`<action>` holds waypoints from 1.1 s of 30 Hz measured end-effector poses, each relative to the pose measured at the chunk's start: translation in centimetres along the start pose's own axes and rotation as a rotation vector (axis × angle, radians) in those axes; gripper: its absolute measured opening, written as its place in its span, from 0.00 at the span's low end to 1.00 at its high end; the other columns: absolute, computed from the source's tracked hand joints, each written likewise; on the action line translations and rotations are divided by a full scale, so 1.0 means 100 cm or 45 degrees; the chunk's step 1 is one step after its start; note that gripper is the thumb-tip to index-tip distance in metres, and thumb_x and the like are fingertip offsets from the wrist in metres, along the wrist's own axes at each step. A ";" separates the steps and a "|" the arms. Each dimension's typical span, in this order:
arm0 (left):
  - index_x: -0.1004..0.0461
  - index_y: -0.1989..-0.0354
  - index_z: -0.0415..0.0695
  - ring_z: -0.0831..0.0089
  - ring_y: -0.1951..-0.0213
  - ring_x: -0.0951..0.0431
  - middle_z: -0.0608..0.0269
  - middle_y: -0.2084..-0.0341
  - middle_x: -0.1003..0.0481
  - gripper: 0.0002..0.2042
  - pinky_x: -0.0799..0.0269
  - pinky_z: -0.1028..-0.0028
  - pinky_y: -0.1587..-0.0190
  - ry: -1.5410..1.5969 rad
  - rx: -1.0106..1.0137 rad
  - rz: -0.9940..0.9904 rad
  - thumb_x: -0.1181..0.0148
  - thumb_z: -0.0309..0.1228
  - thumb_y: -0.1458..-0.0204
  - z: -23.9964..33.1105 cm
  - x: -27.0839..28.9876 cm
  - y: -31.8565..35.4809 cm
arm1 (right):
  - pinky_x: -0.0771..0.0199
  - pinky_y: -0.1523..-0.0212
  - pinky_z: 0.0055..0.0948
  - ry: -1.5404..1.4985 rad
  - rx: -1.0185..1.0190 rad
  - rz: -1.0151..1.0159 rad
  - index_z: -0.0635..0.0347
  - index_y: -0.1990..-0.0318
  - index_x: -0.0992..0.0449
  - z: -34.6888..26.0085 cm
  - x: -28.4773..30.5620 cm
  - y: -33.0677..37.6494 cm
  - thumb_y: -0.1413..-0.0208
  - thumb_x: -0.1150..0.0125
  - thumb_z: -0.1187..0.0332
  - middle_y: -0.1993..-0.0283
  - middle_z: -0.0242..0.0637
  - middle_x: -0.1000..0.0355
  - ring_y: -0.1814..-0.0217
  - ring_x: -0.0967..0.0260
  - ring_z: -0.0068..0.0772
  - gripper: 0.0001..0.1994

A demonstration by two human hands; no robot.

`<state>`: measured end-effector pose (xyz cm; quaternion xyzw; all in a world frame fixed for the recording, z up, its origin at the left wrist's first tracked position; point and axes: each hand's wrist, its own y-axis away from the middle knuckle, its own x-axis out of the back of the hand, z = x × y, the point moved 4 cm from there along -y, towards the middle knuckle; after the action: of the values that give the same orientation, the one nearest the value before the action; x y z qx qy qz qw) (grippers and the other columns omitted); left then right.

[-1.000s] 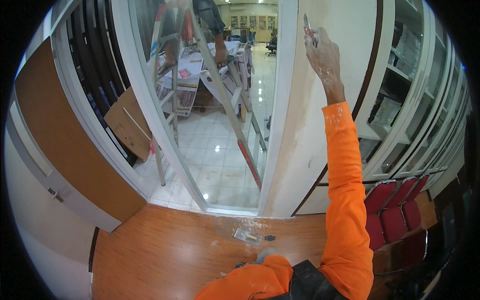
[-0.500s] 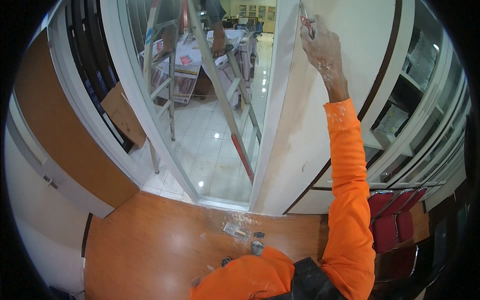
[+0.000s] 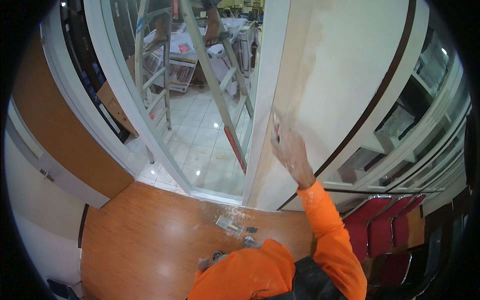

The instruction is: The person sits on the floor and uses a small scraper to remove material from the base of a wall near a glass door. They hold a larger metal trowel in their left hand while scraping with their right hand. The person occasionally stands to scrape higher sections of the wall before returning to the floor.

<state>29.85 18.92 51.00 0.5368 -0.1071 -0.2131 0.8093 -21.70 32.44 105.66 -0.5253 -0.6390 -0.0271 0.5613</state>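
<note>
In my right hand (image 3: 291,150), dusted with white powder, is a slim putty knife (image 3: 275,129) with a reddish handle, held against the pale wall strip beside the white door frame (image 3: 260,125). Motion blurs the blade. The wall panel (image 3: 345,65) carries a beige, patchy band along that frame. Low by my orange-clad body, a bit of my left hand (image 3: 203,264) shows past the sleeve; its fingers are too small to make out. On the floor lie a flat metal trowel (image 3: 226,221) with a light handle and a small dark block (image 3: 251,230), amid white dust.
Beyond the framed opening stands an aluminium stepladder (image 3: 210,85) with another person's bare feet (image 3: 212,31) on it. Paper-covered furniture (image 3: 182,60) is behind. To the right are glass-fronted shelves (image 3: 395,122) and red chairs (image 3: 375,220); an orange-brown door (image 3: 65,120) stands left.
My right hand has moved down and a little left along the wall strip with the putty knife. More of the left hand shows beside my body, and the view has shifted slightly.
</note>
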 end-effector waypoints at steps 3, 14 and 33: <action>0.28 0.51 0.47 0.69 0.68 0.23 0.64 0.66 0.24 0.11 0.26 0.69 0.70 0.040 0.012 0.072 0.41 0.35 0.39 -0.010 0.016 -0.001 | 0.26 0.67 0.55 -0.146 -0.018 -0.076 0.61 0.50 0.33 0.005 0.014 0.010 0.37 0.47 0.68 0.64 0.55 0.24 0.66 0.25 0.62 0.11; 0.28 0.52 0.47 0.68 0.67 0.23 0.64 0.66 0.24 0.10 0.26 0.69 0.69 0.123 0.050 0.160 0.42 0.35 0.39 -0.051 0.022 -0.001 | 0.27 0.68 0.52 -0.134 0.116 0.126 0.62 0.45 0.33 -0.016 0.050 -0.051 0.39 0.44 0.68 0.70 0.54 0.25 0.67 0.26 0.62 0.17; 0.28 0.52 0.47 0.67 0.66 0.22 0.64 0.65 0.25 0.10 0.25 0.68 0.67 0.142 0.043 0.215 0.43 0.36 0.38 -0.060 0.013 -0.007 | 0.27 0.71 0.54 -0.096 0.148 0.061 0.59 0.49 0.33 -0.001 0.035 -0.042 0.38 0.44 0.66 0.72 0.55 0.26 0.69 0.25 0.62 0.13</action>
<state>33.27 23.01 47.84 0.5506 -0.1102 -0.1120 0.8199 -23.95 32.69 110.68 -0.5075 -0.6474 0.0434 0.5669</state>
